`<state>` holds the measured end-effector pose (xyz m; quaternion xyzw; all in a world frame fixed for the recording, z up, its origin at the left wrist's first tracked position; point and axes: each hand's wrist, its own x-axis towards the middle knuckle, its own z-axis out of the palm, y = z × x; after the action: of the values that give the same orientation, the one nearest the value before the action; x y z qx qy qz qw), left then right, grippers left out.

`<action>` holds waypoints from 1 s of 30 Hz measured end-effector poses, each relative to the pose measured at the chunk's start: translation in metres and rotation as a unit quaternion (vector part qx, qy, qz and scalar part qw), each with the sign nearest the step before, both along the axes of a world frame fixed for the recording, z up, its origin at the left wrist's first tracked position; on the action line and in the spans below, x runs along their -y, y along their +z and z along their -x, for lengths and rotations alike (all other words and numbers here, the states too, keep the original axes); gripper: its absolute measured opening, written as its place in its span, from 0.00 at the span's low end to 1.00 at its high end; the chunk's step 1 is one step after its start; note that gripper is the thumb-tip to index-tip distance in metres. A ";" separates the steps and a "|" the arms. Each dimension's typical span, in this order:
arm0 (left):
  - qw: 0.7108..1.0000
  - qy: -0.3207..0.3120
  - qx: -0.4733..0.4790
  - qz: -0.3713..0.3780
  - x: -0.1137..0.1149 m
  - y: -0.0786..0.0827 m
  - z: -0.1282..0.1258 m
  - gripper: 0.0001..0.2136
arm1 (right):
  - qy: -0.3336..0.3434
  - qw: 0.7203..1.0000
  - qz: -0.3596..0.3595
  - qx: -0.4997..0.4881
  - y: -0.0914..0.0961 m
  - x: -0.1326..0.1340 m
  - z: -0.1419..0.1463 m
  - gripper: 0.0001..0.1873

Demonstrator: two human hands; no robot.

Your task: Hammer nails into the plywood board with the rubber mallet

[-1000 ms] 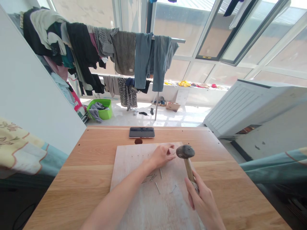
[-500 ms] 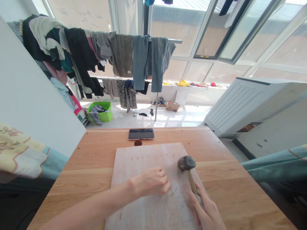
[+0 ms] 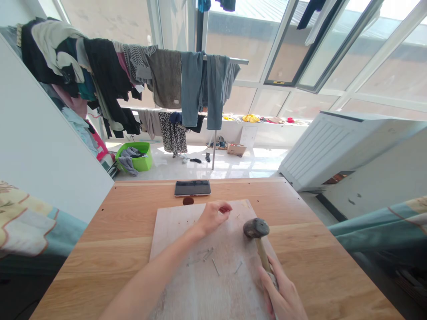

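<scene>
A pale wooden board (image 3: 200,293) lies on the table. My right hand (image 3: 278,284) is wrapped round the handle of a mallet (image 3: 256,228), whose dark head rests over the board's right side. Near the board's far edge, my left hand (image 3: 213,216) has its fingers curled with thumb and fingertips close together; what they hold, if anything, cannot be made out. Just right of it a small nail (image 3: 238,216) sticks up from the board. Several loose nails (image 3: 215,266) lie on the board's middle. Part of a row of small dark nail heads or holes shows left of my left hand.
A phone (image 3: 192,188) lies at the far side of the wooden table (image 3: 307,249), behind a round dark hole (image 3: 188,201). Beyond are a rack of hanging clothes (image 3: 167,75), a green basket (image 3: 143,162) and a white cabinet-like appliance (image 3: 310,151). Curtains hang at both sides.
My left hand has moved from the board's middle toward its far edge, uncovering the loose nails. My right hand still holds the mallet in about the same place. The view has shifted slightly.
</scene>
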<state>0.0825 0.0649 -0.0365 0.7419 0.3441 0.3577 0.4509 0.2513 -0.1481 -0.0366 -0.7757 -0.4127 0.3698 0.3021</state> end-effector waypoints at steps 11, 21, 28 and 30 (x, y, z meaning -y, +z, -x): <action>0.998 -0.020 -0.033 -0.044 0.007 -0.006 0.001 0.07 | -0.001 0.997 -0.039 0.060 0.001 -0.003 -0.009 0.34; 0.999 -0.001 -0.031 -0.025 0.005 -0.012 -0.001 0.13 | 0.039 0.997 -0.061 0.031 0.012 -0.020 0.006 0.37; 0.999 0.006 -0.037 -0.007 0.006 -0.007 -0.001 0.11 | 0.022 0.995 -0.097 0.018 0.037 -0.043 0.041 0.35; 0.999 0.001 -0.033 -0.003 0.007 -0.006 0.000 0.13 | 0.043 0.995 -0.084 0.022 0.036 -0.045 0.041 0.34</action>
<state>0.0829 0.0577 -0.0425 0.7545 0.3582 0.3346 0.4365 0.2105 -0.1033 -0.0005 -0.7372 -0.4814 0.3295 0.3408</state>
